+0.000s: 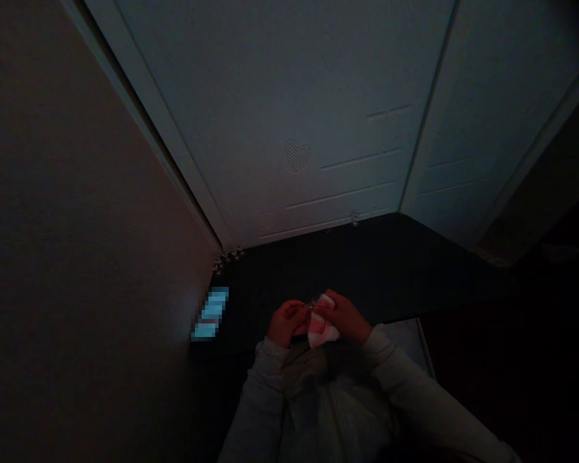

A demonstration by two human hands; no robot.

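A glowing blue screen (210, 313) (too blurry to read) was at the left end of the dark surface (367, 267). Little shiny things (228, 256) sat in the back corner. The left hand (287, 321) had its fingers bent in by a small shiny piece (309, 306); I cannot tell if they pinched it. The pink and white cloth (323, 326) was between the hands, and the right hand (343, 316) pinched it with its fingers.
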